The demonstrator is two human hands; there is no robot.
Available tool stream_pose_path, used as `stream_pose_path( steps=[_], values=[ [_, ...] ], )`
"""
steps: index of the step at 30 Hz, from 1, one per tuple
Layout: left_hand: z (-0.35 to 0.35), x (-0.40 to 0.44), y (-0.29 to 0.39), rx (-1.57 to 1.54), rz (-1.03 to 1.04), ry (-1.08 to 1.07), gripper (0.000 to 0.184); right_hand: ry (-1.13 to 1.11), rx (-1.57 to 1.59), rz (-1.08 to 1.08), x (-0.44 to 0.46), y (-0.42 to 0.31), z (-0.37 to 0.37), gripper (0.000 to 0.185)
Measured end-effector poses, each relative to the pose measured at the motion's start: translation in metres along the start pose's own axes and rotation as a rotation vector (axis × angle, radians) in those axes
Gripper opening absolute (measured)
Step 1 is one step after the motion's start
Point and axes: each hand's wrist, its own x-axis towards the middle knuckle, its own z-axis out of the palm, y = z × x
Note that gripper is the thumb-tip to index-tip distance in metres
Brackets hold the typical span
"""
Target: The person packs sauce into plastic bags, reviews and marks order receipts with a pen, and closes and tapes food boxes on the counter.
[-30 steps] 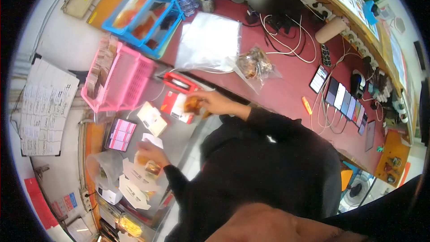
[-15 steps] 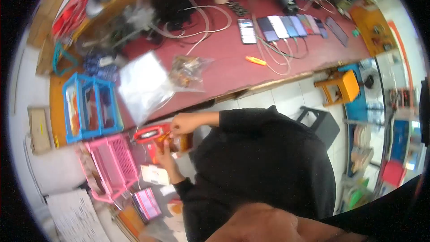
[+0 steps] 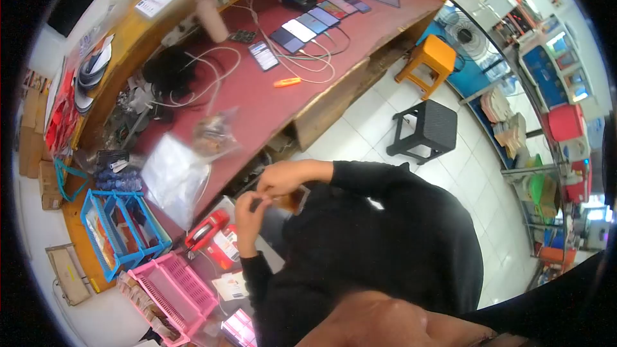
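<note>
My right hand and my left hand meet in front of my body. The fingers of both are closed, with the fingertips pinched together. A small dark bit shows between them, too small to name. Just below my right hand is an amber-brown, shiny piece; whether a hand grips it I cannot tell. Left of my left hand lies a red tool that looks like a tape dispenser, apart from the fingers. Beside it sits a red box with a white label.
On the red counter lie a white plastic bag, a clear bag, an orange cutter and several phones. Blue and pink baskets stand at left. A black stool stands behind me.
Both hands have come away from the red dispenser, which now lies apart to their left. The fingertips have drawn together. The head view has turned, showing more floor and shelving.
</note>
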Motion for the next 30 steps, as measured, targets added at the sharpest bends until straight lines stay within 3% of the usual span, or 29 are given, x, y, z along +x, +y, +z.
stream_pose_path(
  steps=[1, 2, 5, 6, 9, 10, 13, 17, 18, 21, 24, 25, 27, 30],
  values=[
    [0.001, -0.002, 0.0, -0.02, 0.0, -0.084, 0.02, 0.013, 0.027, 0.023, -0.011, -0.003, 0.006, 0.02],
    [0.008, -0.003, 0.001, 0.013, 0.14, -0.064, 0.021, 0.033, 0.054, 0.048, -0.023, -0.006, 0.012, 0.021],
    [0.03, -0.013, 0.011, -0.253, -0.068, -0.295, 0.024, 0.132, 0.093, 0.122, -0.066, -0.019, 0.029, 0.023],
    [0.042, -0.015, 0.01, -0.263, 0.032, -0.305, 0.026, 0.171, 0.097, 0.145, -0.082, -0.025, 0.035, 0.024],
    [0.06, -0.024, 0.041, -0.323, -0.013, -0.336, 0.026, 0.367, 0.413, 0.19, -0.131, -0.046, 0.051, 0.025],
    [0.065, -0.029, 0.056, -0.343, -0.021, -0.324, 0.024, 0.467, 0.465, 0.089, -0.141, -0.04, 0.064, 0.023],
    [0.086, -0.04, 0.074, -0.335, 0.166, -0.202, 0.014, 0.559, 0.767, 0.165, -0.174, -0.061, 0.078, 0.02],
    [0.12, -0.044, 0.087, -0.343, 0.222, -0.167, 0.01, 0.711, 0.757, 0.28, -0.206, -0.053, 0.099, 0.02],
    [0.13, -0.045, 0.093, -0.232, 0.32, -0.136, 0.011, 0.774, 0.748, 0.298, -0.218, -0.054, 0.102, 0.019],
    [0.164, -0.041, 0.115, -0.286, 0.227, -0.286, 0.013, 0.916, 0.628, 0.336, -0.266, -0.059, 0.107, 0.018],
    [0.202, -0.024, 0.137, -0.52, -0.112, -0.826, 0.016, 0.928, 0.372, 0.333, -0.326, -0.042, 0.118, 0.021],
    [0.22, -0.022, 0.145, -0.578, -0.036, -1.009, 0.02, 0.926, 0.322, 0.326, -0.347, -0.041, 0.12, 0.023],
    [0.256, -0.019, 0.154, -0.468, -0.131, -1.234, 0.019, 0.862, 0.317, 0.384, -0.388, -0.041, 0.124, 0.026],
    [0.291, -0.037, 0.207, -0.365, -0.038, -1.215, 0.021, 0.679, 0.503, 0.549, -0.445, -0.046, 0.129, 0.03]
  ],
)
